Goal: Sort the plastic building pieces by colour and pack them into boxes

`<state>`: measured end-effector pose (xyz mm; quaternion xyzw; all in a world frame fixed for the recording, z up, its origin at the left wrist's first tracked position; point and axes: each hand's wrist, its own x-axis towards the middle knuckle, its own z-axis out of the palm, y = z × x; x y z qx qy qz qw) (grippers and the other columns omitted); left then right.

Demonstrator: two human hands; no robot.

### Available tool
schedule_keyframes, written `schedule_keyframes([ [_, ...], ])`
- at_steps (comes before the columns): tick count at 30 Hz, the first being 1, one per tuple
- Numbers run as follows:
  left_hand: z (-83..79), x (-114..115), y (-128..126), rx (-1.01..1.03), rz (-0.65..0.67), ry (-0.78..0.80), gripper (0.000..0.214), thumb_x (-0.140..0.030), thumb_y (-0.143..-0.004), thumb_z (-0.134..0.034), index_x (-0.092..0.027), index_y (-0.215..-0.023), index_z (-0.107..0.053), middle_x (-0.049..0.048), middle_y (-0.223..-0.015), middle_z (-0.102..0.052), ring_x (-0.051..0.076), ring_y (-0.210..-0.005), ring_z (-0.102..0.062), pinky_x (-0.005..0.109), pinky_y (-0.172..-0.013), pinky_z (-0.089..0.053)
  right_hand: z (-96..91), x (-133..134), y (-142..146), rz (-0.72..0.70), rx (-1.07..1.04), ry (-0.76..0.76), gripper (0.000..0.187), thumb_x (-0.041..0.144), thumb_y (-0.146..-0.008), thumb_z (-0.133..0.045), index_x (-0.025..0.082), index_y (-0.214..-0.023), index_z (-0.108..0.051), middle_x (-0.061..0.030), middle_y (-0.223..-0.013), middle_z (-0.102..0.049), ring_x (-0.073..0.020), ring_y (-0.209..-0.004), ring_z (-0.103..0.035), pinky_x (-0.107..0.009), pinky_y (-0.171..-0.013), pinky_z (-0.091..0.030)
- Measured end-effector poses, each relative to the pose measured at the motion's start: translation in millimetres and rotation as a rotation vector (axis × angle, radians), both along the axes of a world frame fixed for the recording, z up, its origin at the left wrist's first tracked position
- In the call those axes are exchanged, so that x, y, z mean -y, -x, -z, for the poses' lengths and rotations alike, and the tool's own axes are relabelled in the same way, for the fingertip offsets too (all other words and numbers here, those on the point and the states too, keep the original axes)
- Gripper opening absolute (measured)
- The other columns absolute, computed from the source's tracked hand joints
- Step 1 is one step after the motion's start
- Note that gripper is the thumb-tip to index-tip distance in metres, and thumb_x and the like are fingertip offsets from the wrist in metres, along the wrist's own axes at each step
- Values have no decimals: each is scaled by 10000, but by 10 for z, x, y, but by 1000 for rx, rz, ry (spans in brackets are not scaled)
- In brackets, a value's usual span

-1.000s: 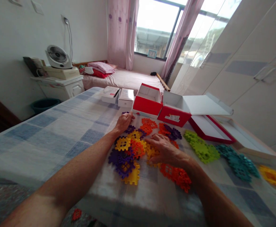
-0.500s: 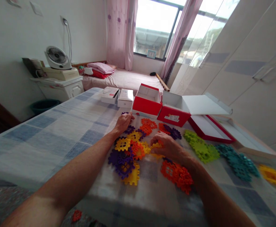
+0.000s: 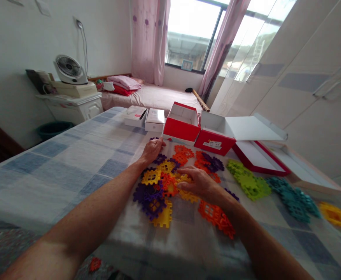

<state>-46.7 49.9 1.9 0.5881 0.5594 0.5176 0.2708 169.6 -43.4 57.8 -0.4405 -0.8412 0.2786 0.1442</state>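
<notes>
My left hand (image 3: 153, 151) rests at the far side of the pile, its fingers curled and close together. A purple interlocking building tile (image 3: 160, 159) lies by it, and what its fingers hold, if anything, is hidden. My right hand (image 3: 200, 182) has thumb and fingers around a yellow building tile (image 3: 183, 178), with another yellow tile (image 3: 189, 196) under the hand. Left of it lie mixed tiles: an orange one (image 3: 168, 184), a yellow window-shaped one (image 3: 151, 177) and several purple ones (image 3: 153, 206). Orange tiles (image 3: 215, 217) lie below my right wrist.
Green tiles (image 3: 247, 181), teal tiles (image 3: 294, 200) and yellow tiles (image 3: 338, 216) lie to the right. Behind stand an open red box (image 3: 182, 130), another red box (image 3: 214, 143) and white boxes (image 3: 155, 126). An orange tile (image 3: 95, 264) is on the floor.
My right hand has moved left and slightly down with the yellow tile, toward the mixed pile, uncovering orange tiles behind it. My left hand has stayed in place.
</notes>
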Motion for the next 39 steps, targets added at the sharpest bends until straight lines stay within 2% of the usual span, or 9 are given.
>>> schedule_keyframes([
  [5,27,-24,8,2,5,-12,618,-649,-810,-316,-150,-719,-668,77,-721,-665,175,-657,-606,306,-672,-487,-9,-40,-55,-50,36,101,496,397,-747,-639,181,-1190,-586,-67,-1035,-618,-158,-816,-585,-275,-713,-461],
  [9,19,-15,9,-1,14,-21,623,-656,-812,-311,-152,-723,-666,77,-719,-664,178,-651,-610,308,-667,-491,-6,13,-58,-12,-52,196,393,365,-691,-688,183,-1026,-595,-22,-902,-604,-128,-747,-553,-237,-636,-443],
  [11,11,-9,8,-4,14,-14,627,-656,-813,-306,-150,-722,-665,80,-711,-664,181,-648,-612,310,-666,-492,-8,49,-54,16,-138,294,362,369,-679,-693,184,-960,-558,-4,-849,-591,-113,-689,-533,-223,-581,-427],
  [14,10,-7,8,-17,14,-12,632,-646,-823,-292,-144,-732,-665,88,-719,-664,184,-654,-615,309,-664,-493,-32,70,-65,-32,-274,486,347,383,-697,-673,187,-927,-502,24,-769,-565,-91,-612,-499,-208,-527,-400],
  [16,14,-10,8,-31,12,-15,633,-635,-832,-280,-142,-740,-666,90,-731,-665,183,-663,-617,303,-660,-493,-63,61,-85,-33,-321,434,330,365,-701,-669,187,-918,-497,35,-743,-543,-87,-613,-484,-206,-537,-395],
  [20,16,-13,2,-38,8,-7,637,-630,-839,-266,-146,-743,-668,83,-733,-666,174,-663,-614,290,-654,-491,-152,54,-137,40,-254,57,247,312,-735,-643,198,-930,-542,24,-805,-561,-100,-680,-486,-225,-622,-404],
  [23,14,-11,0,-27,10,-3,640,-634,-836,-271,-140,-742,-667,86,-745,-670,173,-655,-613,292,-647,-490,-201,81,-165,68,-193,-114,196,285,-771,-607,205,-944,-563,11,-867,-589,-117,-746,-508,-241,-694,-405],
  [31,5,-12,0,-30,5,3,659,-650,-821,-272,-128,-750,-669,91,-728,-672,183,-656,-621,304,-651,-494,-121,42,-190,137,-191,-61,185,315,-765,-604,187,-895,-578,33,-749,-561,-92,-635,-455,-216,-595,-364],
  [39,1,-8,-1,-27,13,9,635,-628,-828,-277,-129,-753,-662,90,-752,-675,173,-668,-623,291,-664,-498,-72,89,-140,85,-220,-28,210,296,-755,-622,195,-938,-607,22,-814,-604,-86,-652,-487,-201,-608,-382],
])
